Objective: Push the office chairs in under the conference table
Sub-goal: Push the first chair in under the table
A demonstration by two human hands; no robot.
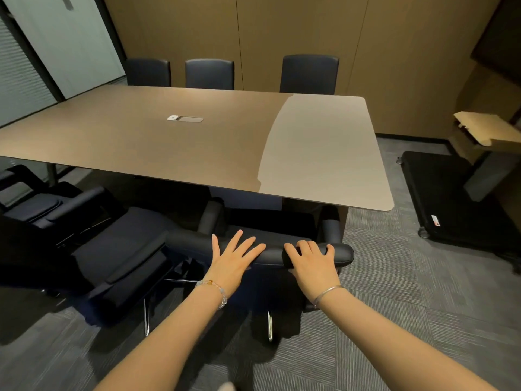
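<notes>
Both your hands are on the top edge of the black office chair right in front of you. Your left hand lies flat on the backrest, fingers spread wide and pointing toward the desk, gripping nothing. Your right hand is curled over the same edge, fingers wrapped narrow around the padded top, holding it. A beaded bracelet sits on your left wrist, a thin bangle on your right.

Just beyond your fingertips the chair's seat and both armrests reach under the near edge of the desk, while the backrest is on your side of it. Left of your left fingers, a second chair stands angled on the carpet, clear of the desk, and a third sits farther left, near the desk's edge.

Far past your fingers, across the desk, three chair backs line the opposite side. A small socket panel lies in the middle of the desktop. Well to the right of your right fingers, a black wheeled base rests on the carpet.
</notes>
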